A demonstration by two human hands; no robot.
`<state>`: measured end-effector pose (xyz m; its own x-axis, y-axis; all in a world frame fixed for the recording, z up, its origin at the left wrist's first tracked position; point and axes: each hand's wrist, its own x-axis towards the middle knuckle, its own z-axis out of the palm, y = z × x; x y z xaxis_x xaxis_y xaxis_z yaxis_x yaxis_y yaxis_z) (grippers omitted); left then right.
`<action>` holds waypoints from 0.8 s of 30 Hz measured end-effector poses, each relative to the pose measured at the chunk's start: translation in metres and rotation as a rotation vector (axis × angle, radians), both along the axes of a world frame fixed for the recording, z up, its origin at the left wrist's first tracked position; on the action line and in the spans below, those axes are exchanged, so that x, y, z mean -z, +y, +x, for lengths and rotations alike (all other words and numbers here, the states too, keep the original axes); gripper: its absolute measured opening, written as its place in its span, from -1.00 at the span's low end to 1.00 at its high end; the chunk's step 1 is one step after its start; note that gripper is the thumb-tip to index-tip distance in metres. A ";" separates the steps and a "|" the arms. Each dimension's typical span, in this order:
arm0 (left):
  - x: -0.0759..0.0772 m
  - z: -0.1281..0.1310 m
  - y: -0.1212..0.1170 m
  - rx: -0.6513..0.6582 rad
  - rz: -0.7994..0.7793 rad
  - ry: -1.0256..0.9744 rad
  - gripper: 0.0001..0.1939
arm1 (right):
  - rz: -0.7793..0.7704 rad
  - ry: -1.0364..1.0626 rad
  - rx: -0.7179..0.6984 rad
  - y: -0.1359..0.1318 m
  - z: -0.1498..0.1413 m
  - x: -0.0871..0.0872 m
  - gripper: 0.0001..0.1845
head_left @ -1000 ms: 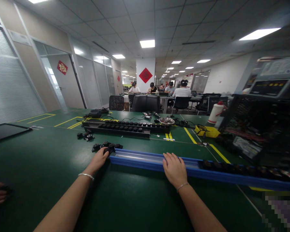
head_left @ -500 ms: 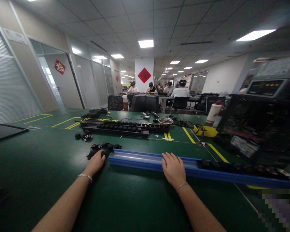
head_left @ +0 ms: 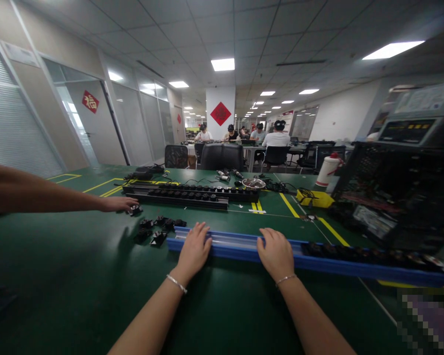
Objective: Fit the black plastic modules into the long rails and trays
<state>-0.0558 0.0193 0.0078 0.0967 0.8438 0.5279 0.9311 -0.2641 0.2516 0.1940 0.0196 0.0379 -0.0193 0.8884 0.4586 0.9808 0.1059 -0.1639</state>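
A long blue channel rail (head_left: pixel 233 251) lies across the green table before me, with a row of black parts (head_left: pixel 340 252) seated in its right stretch. My left hand (head_left: pixel 194 250) is over the rail's left part, fingers curled down into the channel; what is under the fingertips is hidden. Further right, my right hand (head_left: pixel 276 251) grips the rail's near wall, thumb and fingers bent over it. Several loose small black parts (head_left: pixel 158 238) lie just off the rail's left end. Another person's hand (head_left: pixel 120 203) reaches in from the left and touches a black part (head_left: pixel 135 210).
Two black rails (head_left: pixel 192 199) filled with similar parts lie farther back. Beyond them are a metal dish (head_left: pixel 253 184), cables and a yellow tray (head_left: pixel 314 198). A white bottle (head_left: pixel 327 170) and an open computer case (head_left: pixel 388 197) stand at right. People sit at far tables.
My left hand has moved right, from the loose black parts onto the rail. My right hand has slid slightly right. Another person's arm has come in from the left.
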 end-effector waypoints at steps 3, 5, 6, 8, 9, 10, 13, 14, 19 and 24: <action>0.000 0.018 -0.007 0.004 -0.047 0.097 -0.60 | 0.044 -0.030 0.254 0.000 0.032 -0.018 -0.53; -0.002 0.020 -0.009 -0.002 -0.056 0.123 -0.59 | -0.009 -0.029 0.407 0.001 0.057 -0.026 -0.51; -0.003 0.019 -0.010 -0.006 -0.055 0.128 -0.59 | -0.074 -0.014 0.455 0.002 0.068 -0.029 -0.49; -0.004 0.018 -0.010 -0.016 -0.047 0.132 -0.59 | -0.204 0.028 0.489 0.003 0.087 -0.030 -0.45; -0.005 0.018 -0.010 -0.021 -0.042 0.132 -0.59 | -0.255 0.039 0.480 0.003 0.094 -0.030 -0.45; -0.005 0.018 -0.010 -0.025 -0.039 0.132 -0.59 | -0.291 0.048 0.472 0.004 0.098 -0.030 -0.45; -0.005 0.019 -0.011 -0.027 -0.041 0.128 -0.60 | -0.312 0.055 0.475 0.003 0.101 -0.029 -0.46; -0.005 0.019 -0.011 -0.026 -0.043 0.128 -0.60 | -0.303 0.055 0.486 0.003 0.101 -0.030 -0.45; -0.004 0.019 -0.013 -0.026 -0.030 0.126 -0.60 | -0.314 0.043 0.495 0.002 0.098 -0.031 -0.50; -0.004 0.019 -0.013 -0.026 -0.027 0.123 -0.60 | -0.378 0.031 0.443 0.004 0.098 -0.030 -0.58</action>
<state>-0.0368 0.0067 0.0123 0.1366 0.8608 0.4902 0.9619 -0.2336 0.1422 0.2923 0.0240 0.0679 0.4001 0.9107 0.1026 0.9123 -0.3850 -0.1398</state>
